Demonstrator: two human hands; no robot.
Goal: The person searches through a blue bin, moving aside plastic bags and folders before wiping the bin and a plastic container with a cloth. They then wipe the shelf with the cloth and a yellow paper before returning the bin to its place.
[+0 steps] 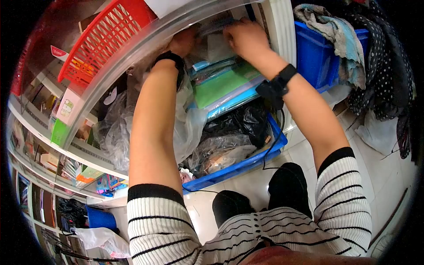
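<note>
My left hand (183, 40) reaches into the shelf behind the glass edge, shadowed and blurred, its fingers hard to make out. Across from it, my right hand (248, 39) has curled fingers pinching the edge of a clear plastic packet (216, 44) that lies between both hands. Below the hands is a stack of flat plastic-wrapped items, with a green one (225, 86) on top and light blue edges showing. Crumpled clear plastic bags (187, 128) hang beside my left forearm. Black straps sit on both wrists, and a dark cable hangs from the right one.
A blue crate (221, 177) holding black and clear bags stands below the shelf. A red basket (104, 42) rests on the glass counter at left. At right, a second blue crate (313, 57) has cloths draped over it. A blue bin (101, 218) stands at lower left.
</note>
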